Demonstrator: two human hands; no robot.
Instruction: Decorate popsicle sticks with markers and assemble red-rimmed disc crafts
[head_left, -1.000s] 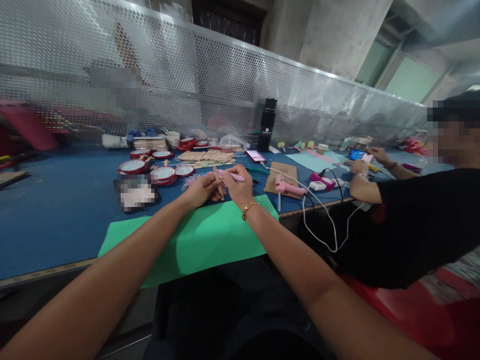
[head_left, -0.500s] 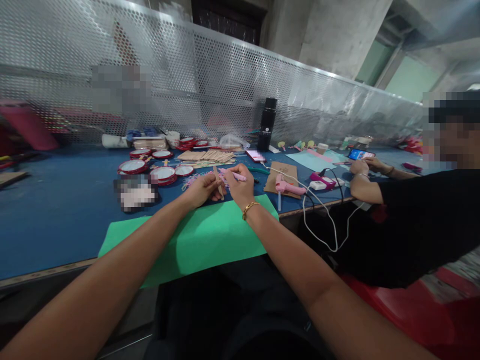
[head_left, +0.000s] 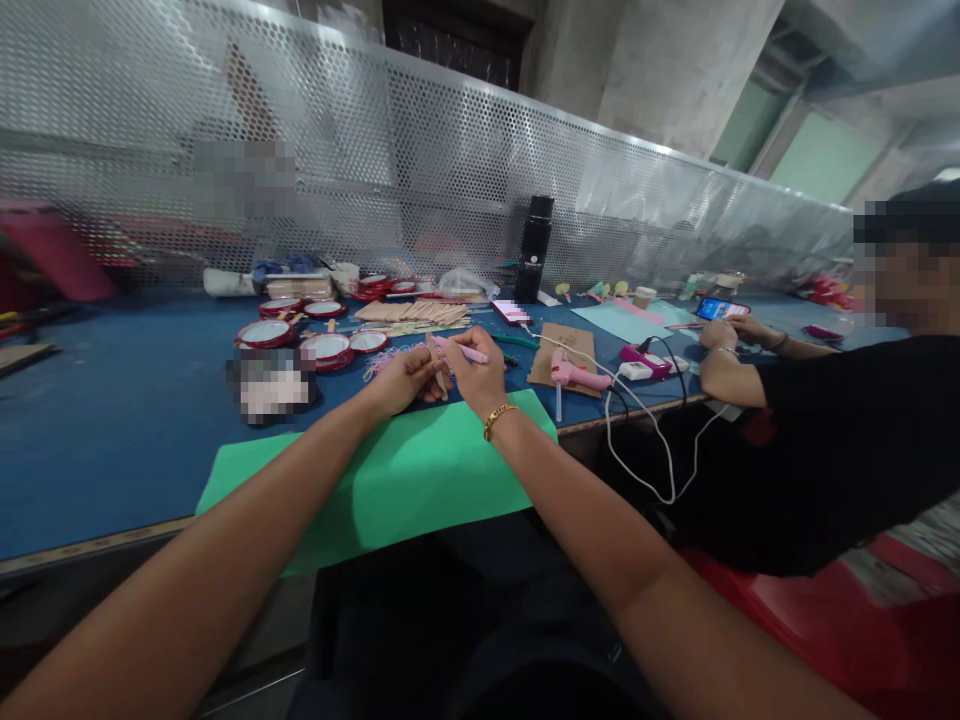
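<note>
My left hand [head_left: 409, 380] is closed on a flat wooden craft stick [head_left: 435, 365], held nearly upright. In my right hand [head_left: 478, 372] is a pink pen [head_left: 466, 351], gripped as for writing, its front end close against the stick. Whether the tip touches the wood I cannot tell. Beneath both wrists a green sheet [head_left: 420, 470] covers the table's front edge and hangs over it. Behind my left hand lies a tangle of pink and purple string [head_left: 381, 362]. A pile of craft sticks [head_left: 412, 312] spreads farther back.
Several small red-rimmed drums [head_left: 326, 347] stand left of the string. A black bottle [head_left: 534, 250] rises at the back. To the right, a pink glue gun [head_left: 577, 374] rests on cardboard [head_left: 568, 340], with white cables [head_left: 652, 440] drooping off the edge. A co-worker [head_left: 847, 440] sits at right, holding a phone [head_left: 722, 309].
My right hand and the pen have shifted very slightly left, toward the stick. My left hand keeps its hold in the same place.
</note>
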